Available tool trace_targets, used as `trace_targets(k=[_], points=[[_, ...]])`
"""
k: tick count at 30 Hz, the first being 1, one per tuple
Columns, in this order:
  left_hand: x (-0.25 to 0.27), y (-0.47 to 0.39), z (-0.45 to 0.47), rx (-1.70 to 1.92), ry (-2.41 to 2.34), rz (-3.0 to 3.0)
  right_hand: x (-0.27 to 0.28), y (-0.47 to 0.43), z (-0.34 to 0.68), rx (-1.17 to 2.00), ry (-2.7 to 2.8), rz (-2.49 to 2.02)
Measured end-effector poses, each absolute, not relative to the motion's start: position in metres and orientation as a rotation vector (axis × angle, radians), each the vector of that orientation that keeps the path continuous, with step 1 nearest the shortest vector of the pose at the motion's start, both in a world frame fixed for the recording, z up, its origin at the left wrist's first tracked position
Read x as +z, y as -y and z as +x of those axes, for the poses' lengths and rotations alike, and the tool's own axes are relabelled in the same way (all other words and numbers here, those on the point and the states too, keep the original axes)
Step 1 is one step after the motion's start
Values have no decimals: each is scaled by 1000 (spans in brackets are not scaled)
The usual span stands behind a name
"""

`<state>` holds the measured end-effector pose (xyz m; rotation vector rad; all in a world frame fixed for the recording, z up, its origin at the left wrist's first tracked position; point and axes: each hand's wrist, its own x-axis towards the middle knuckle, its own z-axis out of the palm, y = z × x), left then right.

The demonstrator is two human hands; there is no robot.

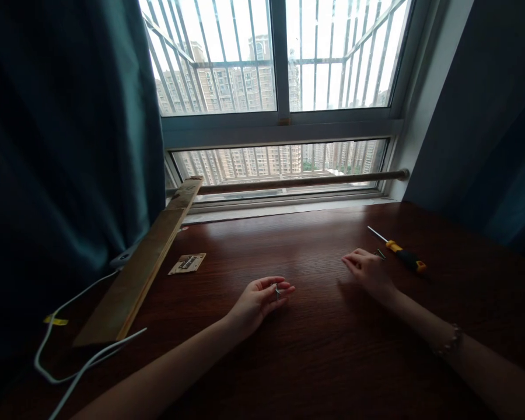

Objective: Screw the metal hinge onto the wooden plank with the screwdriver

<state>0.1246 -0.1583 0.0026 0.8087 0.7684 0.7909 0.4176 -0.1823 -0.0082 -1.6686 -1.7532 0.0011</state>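
My left hand [259, 298] is over the middle of the table, its fingers curled around a small silvery metal piece, screw-like [277, 291]. The piece is too small to make out exactly. To the right, my right hand [368, 272] is low over the tabletop with thumb and fingertips pressed together. Whatever those fingertips might hold is hidden. Just beyond its knuckles is a small thin greenish metal piece [380, 254], perhaps a screw. A screwdriver [406, 256] with a yellow and black handle lies to the right of that hand, its shaft pointing toward the window.
A long wooden board [146, 265] slants along the left side of the dark wooden table [315, 361]. Near it lie a small printed packet [188, 263] and a white cable [81, 373]. Dark curtains [79, 146] hang left; a rail [297, 182] crosses the barred window.
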Motion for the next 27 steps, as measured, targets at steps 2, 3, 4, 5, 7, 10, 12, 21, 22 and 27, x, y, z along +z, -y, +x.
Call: trace_targets(k=[2, 3, 4, 5, 7, 10, 12, 21, 22, 27], points=[[0, 157, 130, 831, -731, 835, -3, 194, 383, 451, 1686, -1510], [-1, 156, 135, 855, -704, 847, -2, 200, 369, 687, 1639, -1423], [-2, 156, 141, 876, -672, 860, -2, 206, 356, 883, 1583, -1331], [-3, 156, 149, 890, -636, 872, -2, 211, 347, 1037, 1519, -1248], [-5, 157, 169, 894, -570, 897, -4, 217, 336, 1273, 1353, -1092], [-5, 158, 205, 880, -540, 936, -7, 217, 337, 1459, 1084, -912], [-6, 156, 227, 904, -537, 943, -9, 212, 345, 1465, 935, -879], [-21, 155, 249, 928, -492, 896, -19, 200, 362, 1303, 876, -995], [-22, 157, 247, 923, -493, 898, -18, 200, 363, 1269, 915, -1031], [-24, 159, 243, 930, -534, 973, -12, 199, 369, 1032, 1137, -1183]])
